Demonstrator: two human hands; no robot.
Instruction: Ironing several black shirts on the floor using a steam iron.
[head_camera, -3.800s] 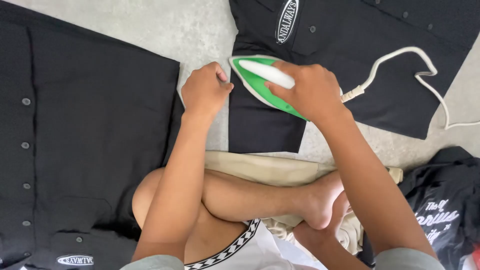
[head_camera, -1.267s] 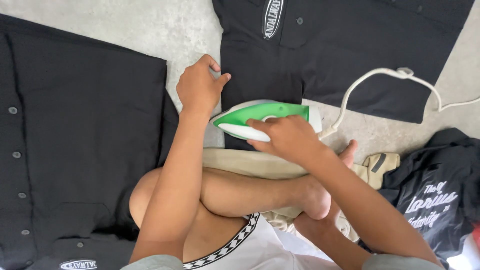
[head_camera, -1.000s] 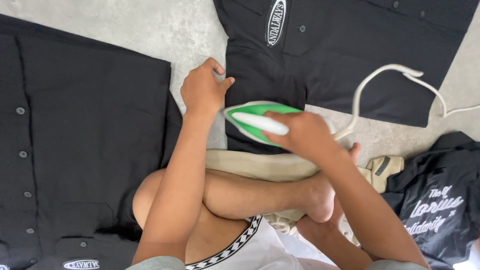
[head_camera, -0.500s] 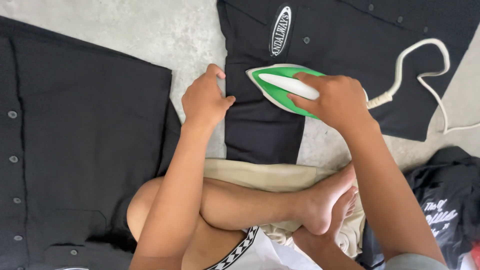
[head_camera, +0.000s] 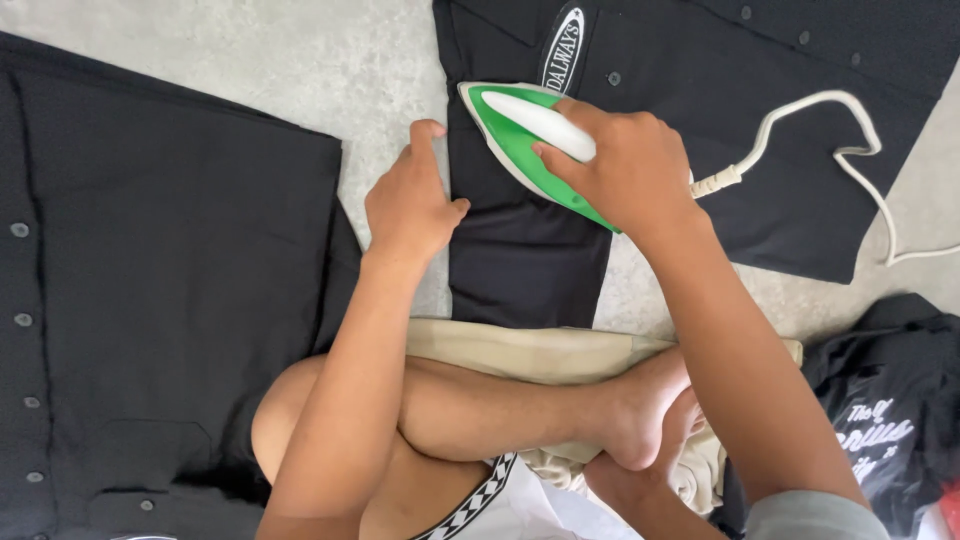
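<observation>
My right hand (head_camera: 625, 165) grips the white handle of a green and white iron (head_camera: 520, 130), which rests flat on a black button shirt (head_camera: 700, 90) spread on the grey floor. The iron's nose points up and left, just below an oval white patch on the shirt. My left hand (head_camera: 410, 200) presses, fingers together, on the left edge of the shirt's sleeve (head_camera: 520, 260), beside the iron. A white cord (head_camera: 830, 120) runs from the iron's rear across the shirt to the right.
A second black button shirt (head_camera: 170, 280) lies flat at the left. My crossed bare legs (head_camera: 470, 410) rest on a beige cloth (head_camera: 530, 350) near me. A crumpled black printed garment (head_camera: 890, 410) lies at the lower right. Grey floor (head_camera: 300, 60) shows between the shirts.
The iron has slid up the sleeve, away from me, from near the sleeve's lower end to just under the oval patch. My left hand has stayed at the sleeve's left edge.
</observation>
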